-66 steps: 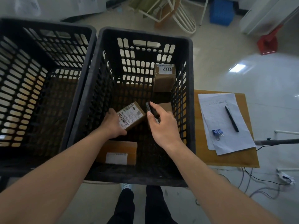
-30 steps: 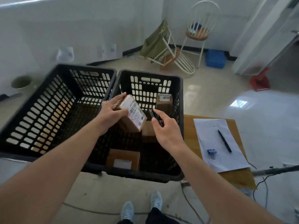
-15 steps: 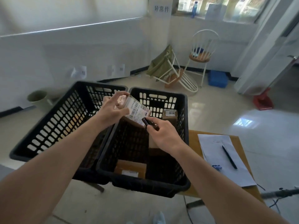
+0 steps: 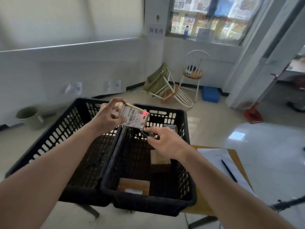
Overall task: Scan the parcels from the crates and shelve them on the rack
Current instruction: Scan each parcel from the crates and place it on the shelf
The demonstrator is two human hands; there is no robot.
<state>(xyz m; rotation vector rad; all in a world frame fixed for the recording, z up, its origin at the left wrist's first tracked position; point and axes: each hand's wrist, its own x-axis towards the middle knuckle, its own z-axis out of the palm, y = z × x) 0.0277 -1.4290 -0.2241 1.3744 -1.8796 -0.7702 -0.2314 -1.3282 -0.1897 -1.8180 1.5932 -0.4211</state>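
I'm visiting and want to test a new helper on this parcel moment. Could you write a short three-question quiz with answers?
1. True or false: the left hand holds a parcel up above the crates.
2. Where does the red light fall? A) on the parcel's label B) on the pen C) on the floor
3. How many parcels lie in the right crate?

Key
1. True.
2. A. The right hand pinches a small dark scanner just below the label.
3. Three in view: one by the near wall, one in the middle, one numbered at the far corner.
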